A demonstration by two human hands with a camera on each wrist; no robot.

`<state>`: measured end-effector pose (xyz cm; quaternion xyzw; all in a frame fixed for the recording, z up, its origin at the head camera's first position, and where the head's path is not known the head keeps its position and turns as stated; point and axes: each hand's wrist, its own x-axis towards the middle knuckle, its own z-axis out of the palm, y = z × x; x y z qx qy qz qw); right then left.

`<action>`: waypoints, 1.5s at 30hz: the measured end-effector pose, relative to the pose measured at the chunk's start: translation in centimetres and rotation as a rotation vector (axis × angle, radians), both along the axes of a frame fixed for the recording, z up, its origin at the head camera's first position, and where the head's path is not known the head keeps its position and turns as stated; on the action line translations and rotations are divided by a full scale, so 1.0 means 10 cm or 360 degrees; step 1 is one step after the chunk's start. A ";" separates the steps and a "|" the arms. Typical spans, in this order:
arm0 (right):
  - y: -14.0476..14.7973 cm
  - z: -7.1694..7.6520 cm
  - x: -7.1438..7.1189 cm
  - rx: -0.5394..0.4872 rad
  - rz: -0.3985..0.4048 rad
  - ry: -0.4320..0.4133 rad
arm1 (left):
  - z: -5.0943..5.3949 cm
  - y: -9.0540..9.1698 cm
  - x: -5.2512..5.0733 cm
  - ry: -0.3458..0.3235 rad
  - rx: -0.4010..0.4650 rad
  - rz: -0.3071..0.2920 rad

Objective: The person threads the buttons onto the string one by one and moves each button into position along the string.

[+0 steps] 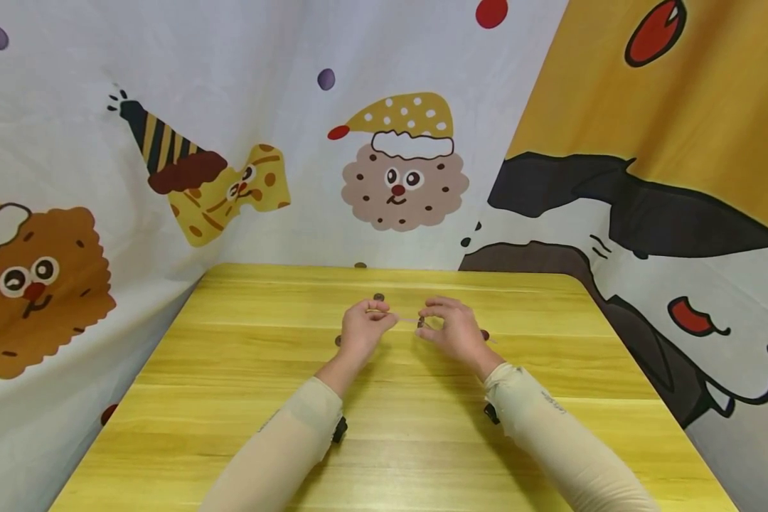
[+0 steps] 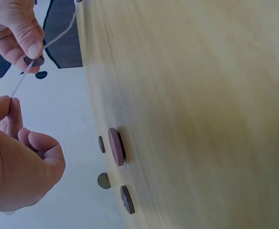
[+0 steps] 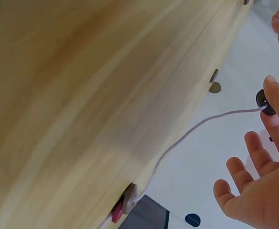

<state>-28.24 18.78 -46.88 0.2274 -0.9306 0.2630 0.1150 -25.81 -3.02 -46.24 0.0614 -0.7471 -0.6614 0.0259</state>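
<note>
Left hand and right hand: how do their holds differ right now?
The left hand pinches the string, while the right hand pinches a dark button that the string appears to pass through. The left hand's other fingers curl toward its palm; the right hand's other fingers spread apart, loosely bent. Both hold with thumb and finger, raised off the table.

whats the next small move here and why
Probably slide the dark button along the string toward the brown button on the table: the right hand pinches it, string shows on both sides of it, and the left hand pinches the string.
</note>
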 end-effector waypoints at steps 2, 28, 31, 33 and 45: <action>0.04 -0.01 -0.01 0.0004 0.0001 -0.0007 | 0.01 0.00 0.00 0.0008 -0.0003 0.0003; 0.75 -0.21 -0.07 0.0144 -0.0034 -0.0016 | -0.03 -0.01 0.02 0.0017 0.0033 -0.0006; 0.81 -0.21 -0.07 0.0173 -0.0056 -0.0038 | -0.03 -0.01 0.02 0.0021 0.0039 -0.0005; 0.85 -0.21 -0.08 0.0199 -0.0073 -0.0075 | -0.03 -0.02 0.03 0.0021 0.0043 -0.0006; 1.02 -0.23 -0.13 0.0250 -0.0140 -0.0206 | -0.03 -0.03 0.01 0.0039 0.0088 0.0080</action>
